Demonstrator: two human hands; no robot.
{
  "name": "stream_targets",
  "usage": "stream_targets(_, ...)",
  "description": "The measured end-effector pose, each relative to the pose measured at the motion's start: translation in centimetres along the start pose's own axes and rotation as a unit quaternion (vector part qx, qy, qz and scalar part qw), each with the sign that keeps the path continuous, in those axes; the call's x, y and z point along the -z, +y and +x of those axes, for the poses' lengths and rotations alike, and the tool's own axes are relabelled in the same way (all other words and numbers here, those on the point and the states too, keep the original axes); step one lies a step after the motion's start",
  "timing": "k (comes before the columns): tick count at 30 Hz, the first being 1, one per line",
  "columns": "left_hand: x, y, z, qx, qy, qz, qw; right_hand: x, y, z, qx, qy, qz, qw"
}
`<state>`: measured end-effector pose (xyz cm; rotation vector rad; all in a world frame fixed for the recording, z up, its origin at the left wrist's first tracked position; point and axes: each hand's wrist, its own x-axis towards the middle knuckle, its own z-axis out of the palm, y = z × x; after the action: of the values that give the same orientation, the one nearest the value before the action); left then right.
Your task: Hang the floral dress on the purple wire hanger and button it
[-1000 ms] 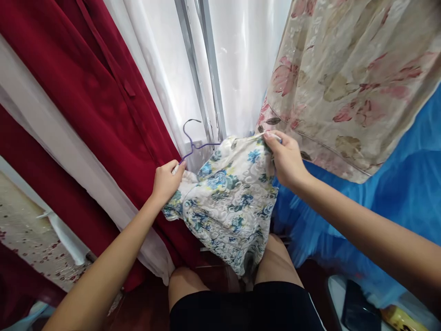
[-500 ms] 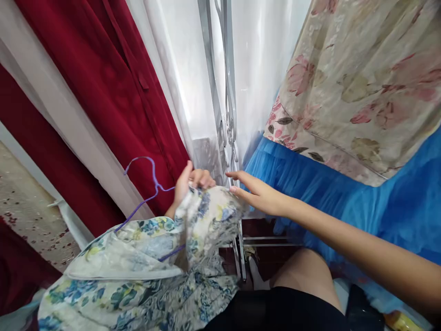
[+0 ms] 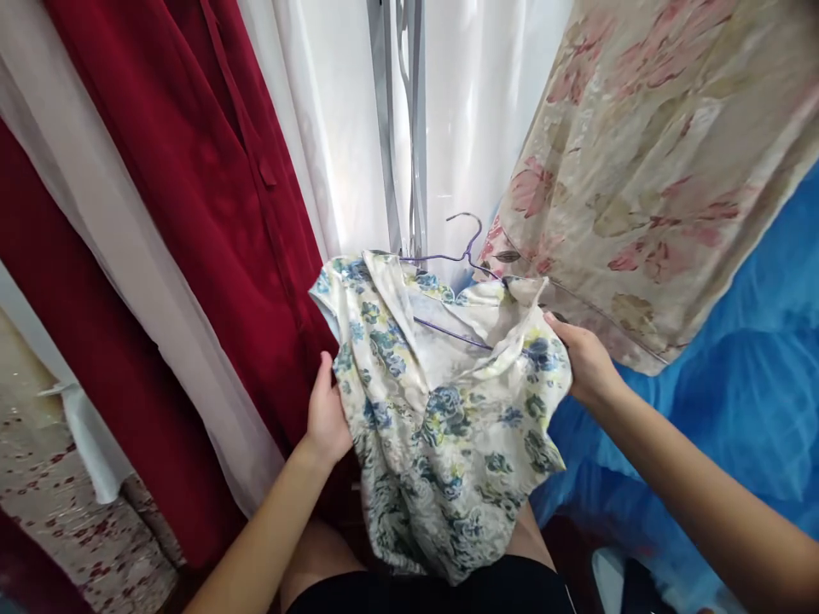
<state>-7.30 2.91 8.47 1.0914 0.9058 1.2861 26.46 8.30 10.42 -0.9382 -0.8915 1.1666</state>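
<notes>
A sleeveless floral blouse (image 3: 448, 418), white with blue, green and yellow flowers, is spread in front of me above my lap. Inside its shoulders sits a thin purple wire hanger (image 3: 469, 254), whose hook rises out of the neckline. My left hand (image 3: 329, 414) grips the blouse's left side edge, its thumb up and the fingers hidden behind the cloth. At the right shoulder, my right hand (image 3: 582, 354) is closed on the fabric, most of its fingers also behind it.
Long dark red garments (image 3: 192, 213) hang at the left beside white cloth (image 3: 339, 128). A metal rack post (image 3: 400, 128) stands straight ahead. To the right hang a beige floral garment (image 3: 640, 170) and blue tulle (image 3: 723, 426).
The blouse has swung from the lower left to the middle and now faces me, spread out. The hanger's hook moved right. My right hand has taken hold of the right shoulder.
</notes>
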Motion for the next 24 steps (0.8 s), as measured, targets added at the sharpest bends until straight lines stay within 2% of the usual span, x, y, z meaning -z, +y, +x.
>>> stream_targets(5, -0.2, -1.9, -2.9, -0.014, 0.126, -0.05, 0.991, -2.3, -1.4, 1.0, -0.074, -0.064, -0.005, 0.995)
stream_targets(8, 0.6, -3.3, -4.5, 0.003, 0.175, -0.044, 0.984, -2.3, -1.6, 0.4, -0.104, -0.086, -0.038, 0.99)
stream_targets(10, 1.3, -4.5, -5.5, 0.026, 0.194, -0.039, 0.98, -1.9, -1.5, -0.3, -0.123, -0.127, -0.07, 0.982)
stream_targets(12, 1.8, -5.9, -6.3, 0.048, 0.213, -0.039, 0.975, -1.3, -1.3, -0.9, -0.103, -0.159, -0.112, 0.975)
stream_targets(13, 1.9, -6.7, -6.7, 0.052, 0.221, -0.044, 0.973, -1.1, -1.0, -1.4, -0.056, -0.152, -0.139, 0.977)
stream_targets(14, 1.8, -7.6, -7.1, 0.049, 0.227, -0.051, 0.971, -0.7, -0.6, -1.9, 0.018, -0.12, -0.169, 0.978)
stream_targets(15, 1.6, -8.4, -7.5, 0.043, 0.233, -0.057, 0.97, -0.4, 0.2, -2.5, 0.108, -0.061, -0.201, 0.972)
stream_targets(17, 0.9, -10.2, -8.4, 0.032, 0.25, -0.056, 0.966, 0.4, 2.5, -4.5, 0.269, 0.1, -0.243, 0.927)
stream_targets(18, 0.4, -10.9, -8.9, 0.029, 0.263, -0.049, 0.963, 0.8, 4.2, -5.8, 0.312, 0.176, -0.246, 0.901)
stream_targets(19, -0.1, -11.5, -9.3, 0.026, 0.276, -0.043, 0.96, 1.0, 6.1, -7.2, 0.315, 0.23, -0.23, 0.892)
stream_targets(20, -0.6, -11.9, -9.6, 0.026, 0.279, -0.038, 0.959, 1.1, 8.2, -8.6, 0.29, 0.257, -0.187, 0.903)
stream_targets(21, -1.1, -12.2, -9.8, 0.028, 0.274, -0.037, 0.961, 0.9, 10.3, -9.9, 0.239, 0.238, -0.157, 0.928)
stream_targets(22, -1.6, -12.3, -9.9, 0.032, 0.261, -0.038, 0.964, 0.5, 12.3, -11.1, 0.183, 0.185, -0.146, 0.954)
stream_targets(23, -1.9, -12.3, -10.0, 0.04, 0.244, -0.037, 0.968, -0.2, 14.1, -12.0, 0.131, 0.101, -0.135, 0.977)
stream_targets(24, -2.2, -12.2, -10.0, 0.049, 0.227, -0.034, 0.972, -1.2, 15.6, -12.6, 0.083, -0.013, -0.122, 0.989)
